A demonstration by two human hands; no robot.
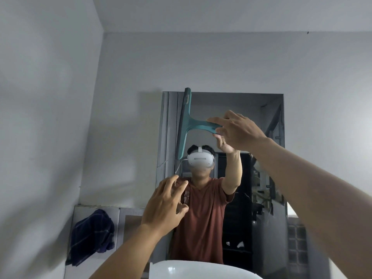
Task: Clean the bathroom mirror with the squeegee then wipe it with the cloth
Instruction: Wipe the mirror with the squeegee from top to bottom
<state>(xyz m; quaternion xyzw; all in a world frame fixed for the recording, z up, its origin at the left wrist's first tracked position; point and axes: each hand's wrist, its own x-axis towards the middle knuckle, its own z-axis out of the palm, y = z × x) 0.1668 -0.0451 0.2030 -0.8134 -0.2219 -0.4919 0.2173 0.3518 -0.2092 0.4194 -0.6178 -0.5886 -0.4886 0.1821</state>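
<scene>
The bathroom mirror (259, 121) hangs on the wall ahead. A teal squeegee (186, 121) has its blade upright against the mirror's left edge, handle pointing right. My right hand (235, 129) grips the end of that handle. My left hand (167, 206) is raised in front of the mirror's lower left part, fingers spread and loosely bent, holding nothing. A dark blue checked cloth (92, 236) hangs against the tiled wall at the lower left.
A white sink basin (201, 268) sits below the mirror at the bottom edge. Grey walls meet in a corner to the left of the mirror. The mirror reflects a person in a red shirt and a dark doorway.
</scene>
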